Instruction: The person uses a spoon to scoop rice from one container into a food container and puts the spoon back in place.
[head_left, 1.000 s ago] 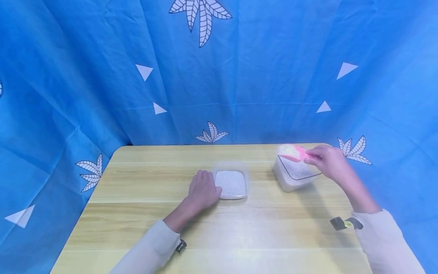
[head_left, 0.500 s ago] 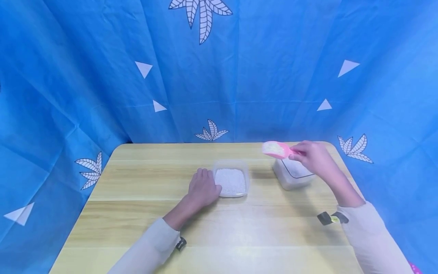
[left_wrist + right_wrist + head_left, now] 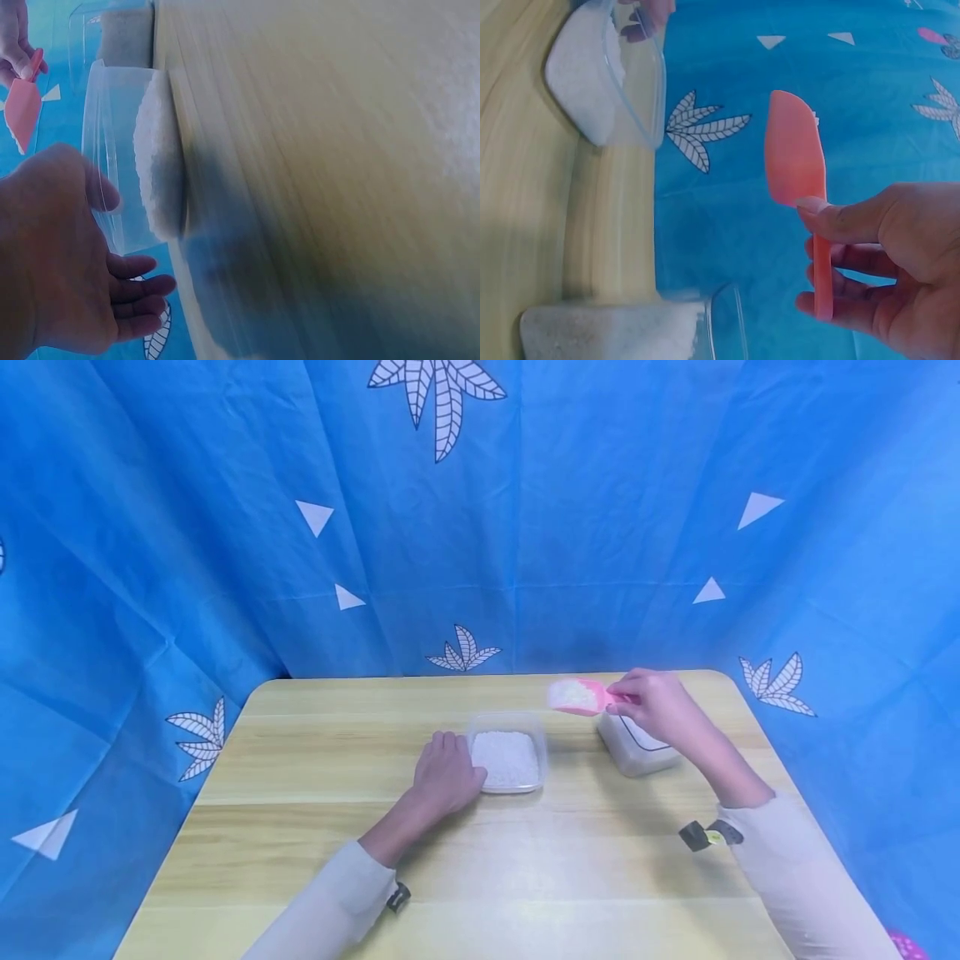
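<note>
My right hand [image 3: 654, 706] grips the handle of a pink scoop [image 3: 795, 154], thumb on one side and curled fingers on the other. White grains [image 3: 573, 693] fill its bowl. The scoop is raised above the table, between two clear plastic containers. My left hand [image 3: 448, 774] holds the left side of the nearer-to-middle container [image 3: 124, 150], its thumb [image 3: 103, 193] at the rim and fingers by the outer wall. White grains [image 3: 504, 758] cover the bottom of this container. Under my right hand stands the other container [image 3: 628, 753], fuller of white grains and partly hidden by that hand.
Both containers stand on a light wooden table [image 3: 300, 852]. A blue curtain [image 3: 585, 527] with white leaves and triangles hangs behind and around it. Dark straps [image 3: 705, 835] sit at both sleeve cuffs. A bit of pink [image 3: 907, 946] shows at the lower right.
My right hand has carried the filled scoop leftward, from over the right container toward the middle one. The left hand and both containers have stayed put.
</note>
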Motion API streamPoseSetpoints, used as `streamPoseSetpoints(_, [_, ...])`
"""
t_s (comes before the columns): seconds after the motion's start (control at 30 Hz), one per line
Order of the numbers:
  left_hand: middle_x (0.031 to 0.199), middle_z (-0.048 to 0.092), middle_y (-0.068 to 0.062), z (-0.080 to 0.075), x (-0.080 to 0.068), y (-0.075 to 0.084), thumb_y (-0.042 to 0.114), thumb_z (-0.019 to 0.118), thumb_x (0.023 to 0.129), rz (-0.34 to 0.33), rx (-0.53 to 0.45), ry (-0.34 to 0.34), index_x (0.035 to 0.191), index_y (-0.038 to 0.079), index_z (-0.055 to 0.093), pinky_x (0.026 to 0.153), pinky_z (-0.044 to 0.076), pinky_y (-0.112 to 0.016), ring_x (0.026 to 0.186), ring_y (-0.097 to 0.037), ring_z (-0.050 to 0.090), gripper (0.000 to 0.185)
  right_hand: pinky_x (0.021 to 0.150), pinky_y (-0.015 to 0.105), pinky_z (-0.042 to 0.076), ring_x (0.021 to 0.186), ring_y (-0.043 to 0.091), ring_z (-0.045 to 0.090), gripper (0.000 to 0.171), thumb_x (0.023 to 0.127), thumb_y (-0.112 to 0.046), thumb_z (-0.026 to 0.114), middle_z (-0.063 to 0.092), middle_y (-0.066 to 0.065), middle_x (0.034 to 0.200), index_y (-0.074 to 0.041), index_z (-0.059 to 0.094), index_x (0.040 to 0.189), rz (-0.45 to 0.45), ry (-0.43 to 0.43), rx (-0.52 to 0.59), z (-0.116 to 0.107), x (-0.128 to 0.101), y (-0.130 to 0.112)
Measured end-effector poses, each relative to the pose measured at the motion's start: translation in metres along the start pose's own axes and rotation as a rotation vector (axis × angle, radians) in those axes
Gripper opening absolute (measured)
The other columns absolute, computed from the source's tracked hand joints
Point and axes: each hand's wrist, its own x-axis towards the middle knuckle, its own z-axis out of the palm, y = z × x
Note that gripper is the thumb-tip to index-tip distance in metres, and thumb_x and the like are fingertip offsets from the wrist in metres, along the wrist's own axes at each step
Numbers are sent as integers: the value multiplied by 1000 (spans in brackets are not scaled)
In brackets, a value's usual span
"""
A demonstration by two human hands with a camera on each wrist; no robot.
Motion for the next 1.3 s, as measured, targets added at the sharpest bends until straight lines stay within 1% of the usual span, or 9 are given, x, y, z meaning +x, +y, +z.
streamPoseSetpoints(0.23, [99, 48, -12, 1, -1, -1, 39, 51, 91, 7, -5, 1, 110, -4, 55, 84, 39, -36, 93, -26, 41, 47, 84, 49, 59, 94, 35, 73, 26, 86, -8, 81, 77, 18, 102, 1, 78, 111, -27, -8, -13, 5, 4, -8])
streamPoseSetpoints(0.43, [98, 47, -11, 1, -2, -1, 38, 52, 90, 0, -15, 5, 109, -3, 54, 84, 38, -36, 92, -26, 40, 45, 87, 49, 60, 96, 34, 73, 25, 87, -6, 80, 77, 17, 103, -1, 79, 111, -12, -47, -14, 8, 6, -14])
streamPoseSetpoints(0.7, [98, 47, -10, 2, -2, -1, 38, 52, 90, -9, -26, 6, 110, -3, 55, 83, 37, -35, 92, -26, 40, 45, 87, 46, 61, 95, 32, 73, 25, 86, -4, 81, 77, 15, 102, -2, 79, 111, 12, -85, 4, 12, 9, -20])
streamPoseSetpoints(0.93, [99, 47, -11, 1, -2, 1, 38, 52, 90, -12, -37, 0, 111, -3, 55, 83, 37, -36, 93, -26, 40, 46, 84, 44, 61, 89, 28, 72, 21, 86, -5, 81, 75, 12, 96, -2, 80, 107, -42, -78, -27, 15, 10, -21])
streamPoseSetpoints(1.13, [100, 47, -11, 1, -3, 2, 38, 51, 90, -8, -29, -6, 113, -4, 54, 85, 37, -37, 94, -27, 40, 47, 83, 44, 61, 91, 28, 71, 22, 85, -7, 82, 75, 11, 97, -4, 80, 107, -22, -88, -60, 14, 11, -23])
streamPoseSetpoints(1.3, [99, 47, -11, -1, -3, 2, 37, 51, 91, -4, -28, -4, 112, -4, 54, 83, 37, -36, 93, -26, 40, 47, 84, 44, 60, 93, 29, 69, 21, 86, -8, 82, 75, 11, 99, -5, 80, 107, -20, -106, -84, 11, 13, -26])
